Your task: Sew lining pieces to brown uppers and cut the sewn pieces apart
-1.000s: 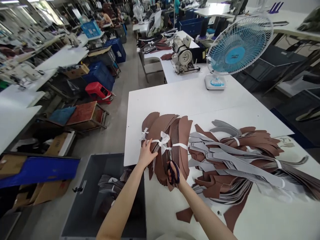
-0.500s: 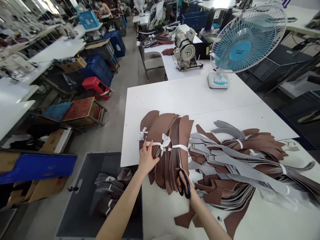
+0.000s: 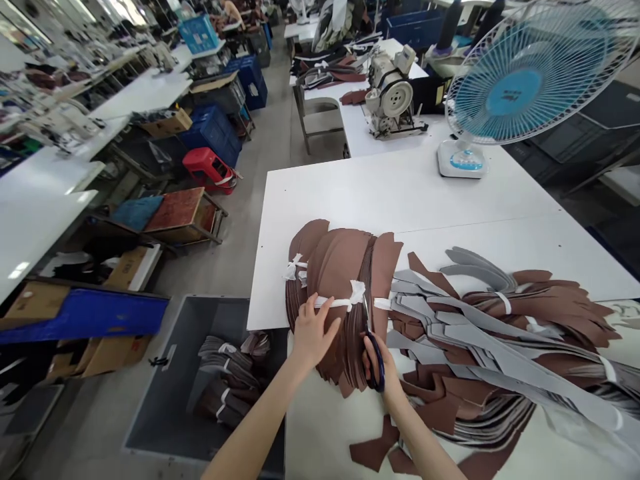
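Note:
My left hand (image 3: 315,333) rests with its fingers apart on a bundle of curved brown pieces (image 3: 345,257), its fingertips by the bundle's white tie strip (image 3: 356,293). My right hand (image 3: 383,363) is closed round the dark handles of a pair of scissors (image 3: 381,380). The blades point away from me, between that bundle and the brown pieces (image 3: 387,260) to its right. Close to the blades lies another white strip (image 3: 383,303); whether it is cut through I cannot tell. A further tied brown bundle (image 3: 306,237) lies on the left.
Grey and brown bundles (image 3: 465,333) cover the table's right side. A blue fan (image 3: 515,93) stands at the back right, beyond the white tabletop (image 3: 340,187). Left of the table, a grey bin (image 3: 165,380) holds several tied bundles. A sewing machine (image 3: 393,93) stands farther back.
The view has shifted slightly left. My left hand has slid right across the bundle, towards the knot. The scissors have moved along the gap, and their blades show more clearly beside the strip.

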`<state>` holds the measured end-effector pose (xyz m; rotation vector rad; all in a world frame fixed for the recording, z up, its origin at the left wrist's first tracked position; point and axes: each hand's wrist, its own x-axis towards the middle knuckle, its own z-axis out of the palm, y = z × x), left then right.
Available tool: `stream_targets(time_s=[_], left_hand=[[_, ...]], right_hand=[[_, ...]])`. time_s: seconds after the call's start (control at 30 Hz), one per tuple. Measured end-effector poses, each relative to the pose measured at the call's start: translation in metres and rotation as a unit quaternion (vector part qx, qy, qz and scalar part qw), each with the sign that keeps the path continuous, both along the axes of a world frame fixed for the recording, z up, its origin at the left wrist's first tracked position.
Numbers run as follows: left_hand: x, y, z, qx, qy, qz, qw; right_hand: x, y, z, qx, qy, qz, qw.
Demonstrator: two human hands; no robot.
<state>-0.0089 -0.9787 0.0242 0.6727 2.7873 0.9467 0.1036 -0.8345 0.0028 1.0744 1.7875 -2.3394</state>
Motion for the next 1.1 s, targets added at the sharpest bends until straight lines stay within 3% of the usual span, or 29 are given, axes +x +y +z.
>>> stream_targets(time_s=[0.17, 0.3, 0.37, 0.53, 0.67, 0.77, 0.9, 1.1], left_hand=[[-0.03, -0.002, 0.003, 0.003, 0.049, 0.023, 0.999], [-0.034, 0.006, 0.004, 0.054, 0.068, 0.029, 0.996], [-0.028, 0.005, 0.004, 0.076, 0.066, 0.023, 0.995], [-0.024, -0.005, -0.007, 0.125, 0.048, 0.01, 0.991], [-0.043, -0.002, -0.027, 0.184, -0.061, 0.119, 0.974], [-0.054, 0.012, -0.036, 0.192, -0.099, 0.133, 0.967], [-0.048, 0.03, -0.031, 0.197, -0.031, 0.086, 0.976], [-0.031, 0.026, -0.019, 0.248, -0.059, 0.035, 0.966]], right_hand=[[0.03, -0.01, 0.013, -0.068, 0.038, 0.065, 0.995], [0.019, -0.019, 0.024, -0.145, 0.019, 0.142, 0.979], [0.003, -0.022, 0.025, -0.156, 0.009, 0.15, 0.976], [-0.024, -0.025, 0.02, -0.084, 0.009, 0.099, 0.991], [-0.011, -0.022, 0.015, -0.034, -0.001, 0.082, 0.996], [0.005, -0.011, 0.018, -0.022, 0.009, 0.095, 0.995], [0.004, 0.011, 0.038, 0.011, 0.036, 0.115, 0.993], [-0.057, 0.014, 0.082, 0.004, 0.003, 0.207, 0.978]])
